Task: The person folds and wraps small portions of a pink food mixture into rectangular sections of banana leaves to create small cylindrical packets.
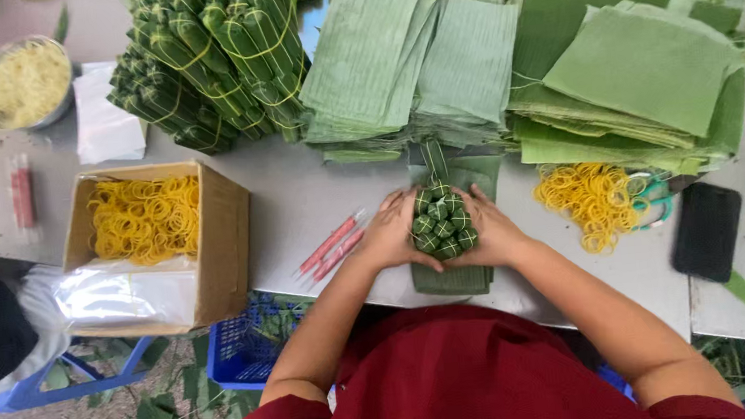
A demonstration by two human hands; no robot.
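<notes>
My left hand point(390, 233) and my right hand point(492, 229) press from both sides on a tight cluster of small leaf-wrapped parcels point(442, 223), standing on end. The cluster rests on a strip of banana leaf point(452, 277) laid on the grey table point(300, 198). Two thin pink sticks point(332, 244) lie just left of my left hand. A loose heap of yellow rubber bands point(592, 199) lies right of my right hand.
Stacks of cut banana leaves point(558, 67) fill the far side, with tied leaf bundles point(207, 62) at far left. A cardboard box of rubber bands point(155, 242), a bowl of yellow filling point(23, 83), scissors point(654, 198) and a black phone point(707, 230) lie around.
</notes>
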